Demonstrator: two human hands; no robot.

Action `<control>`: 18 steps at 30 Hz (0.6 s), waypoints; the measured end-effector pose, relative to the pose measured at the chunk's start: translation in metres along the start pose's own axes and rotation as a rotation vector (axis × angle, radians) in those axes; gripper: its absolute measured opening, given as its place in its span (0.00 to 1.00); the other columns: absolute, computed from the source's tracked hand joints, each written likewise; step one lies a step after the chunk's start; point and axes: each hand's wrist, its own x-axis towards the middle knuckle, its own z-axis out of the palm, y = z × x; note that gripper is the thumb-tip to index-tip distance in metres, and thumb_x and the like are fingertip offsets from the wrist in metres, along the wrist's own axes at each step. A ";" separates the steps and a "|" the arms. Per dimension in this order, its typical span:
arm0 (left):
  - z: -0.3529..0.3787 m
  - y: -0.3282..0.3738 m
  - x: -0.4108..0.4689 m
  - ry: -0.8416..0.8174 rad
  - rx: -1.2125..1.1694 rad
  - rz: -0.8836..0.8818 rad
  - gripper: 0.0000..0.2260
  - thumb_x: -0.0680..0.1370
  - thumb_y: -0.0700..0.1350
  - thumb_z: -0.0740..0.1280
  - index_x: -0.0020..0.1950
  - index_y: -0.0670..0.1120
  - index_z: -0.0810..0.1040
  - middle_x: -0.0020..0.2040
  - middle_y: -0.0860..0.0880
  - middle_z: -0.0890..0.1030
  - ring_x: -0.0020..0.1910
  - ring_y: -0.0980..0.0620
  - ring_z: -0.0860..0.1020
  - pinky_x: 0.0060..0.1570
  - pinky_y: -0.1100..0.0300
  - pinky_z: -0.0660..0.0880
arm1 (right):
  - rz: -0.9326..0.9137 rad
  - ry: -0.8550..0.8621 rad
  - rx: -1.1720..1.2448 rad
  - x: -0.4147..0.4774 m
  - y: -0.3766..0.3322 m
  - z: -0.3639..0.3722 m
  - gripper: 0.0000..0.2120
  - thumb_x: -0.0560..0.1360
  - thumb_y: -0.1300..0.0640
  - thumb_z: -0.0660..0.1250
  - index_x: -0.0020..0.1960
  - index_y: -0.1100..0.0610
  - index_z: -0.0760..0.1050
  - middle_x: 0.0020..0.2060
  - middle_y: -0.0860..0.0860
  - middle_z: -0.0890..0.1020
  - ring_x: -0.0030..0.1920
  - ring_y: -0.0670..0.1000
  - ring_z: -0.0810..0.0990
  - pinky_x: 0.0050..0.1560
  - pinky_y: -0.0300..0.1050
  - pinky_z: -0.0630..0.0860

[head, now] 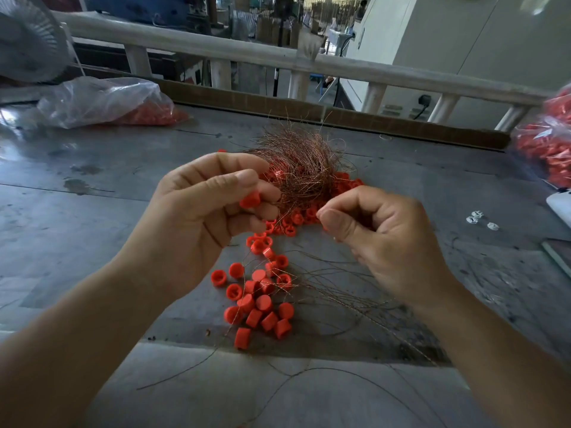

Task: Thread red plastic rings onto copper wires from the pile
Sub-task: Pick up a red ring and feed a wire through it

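Through the head camera I looked down on two bare forearms reaching forward over a grey, scuffed bench (92, 211). Closest to me, a few thin loose copper strands (340, 291) lay fanned across the bench under the right wrist. Just left of them sat a loose cluster of small red plastic rings (256, 301), some upright and some tipped on their sides, with strands crossing them.

Above that cluster the left hand (210, 208) was raised with its fingers curled, pinching one red plastic ring (251, 199) between thumb and fingertips. The right hand (380, 239) hung beside it, apart from it. Its fingers were curled in and the thumb pressed against the forefinger. I could not tell whether a strand lay in that pinch.

Just beyond both hands a tangled, nest-like pile of fine copper wires (301, 168) rested on the bench, with more red rings (290, 220) spread beneath and around it. To the right, well apart, lay a few small white plastic pieces (477, 217).

Farther back on the left was a crumpled clear plastic bag holding red pieces (102, 100), and a second clear bag of red pieces (547, 149) was at the right edge. A brown cardboard strip (278, 106) lined the far edge of the bench. Behind it ran a white railing (247, 54), with a pale fan (27, 38) at the upper left.
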 end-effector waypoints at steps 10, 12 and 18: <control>-0.001 0.000 -0.001 -0.025 0.018 0.004 0.08 0.59 0.38 0.72 0.36 0.47 0.83 0.35 0.48 0.83 0.31 0.54 0.81 0.28 0.67 0.76 | 0.091 -0.087 0.075 -0.001 0.001 0.002 0.08 0.67 0.50 0.64 0.39 0.54 0.78 0.24 0.42 0.77 0.25 0.38 0.74 0.27 0.27 0.68; -0.003 0.001 0.000 0.020 0.085 -0.003 0.13 0.59 0.30 0.69 0.35 0.47 0.83 0.34 0.49 0.83 0.28 0.55 0.79 0.25 0.67 0.73 | 0.058 -0.005 0.078 0.002 0.000 -0.004 0.08 0.68 0.50 0.64 0.38 0.54 0.78 0.22 0.41 0.75 0.23 0.38 0.71 0.26 0.25 0.64; -0.008 -0.004 0.003 0.082 0.497 -0.032 0.15 0.64 0.27 0.68 0.32 0.48 0.82 0.27 0.48 0.78 0.25 0.52 0.77 0.20 0.66 0.69 | 0.076 -0.073 -0.307 0.008 0.009 -0.021 0.04 0.70 0.56 0.70 0.36 0.51 0.79 0.28 0.54 0.78 0.28 0.47 0.72 0.30 0.39 0.70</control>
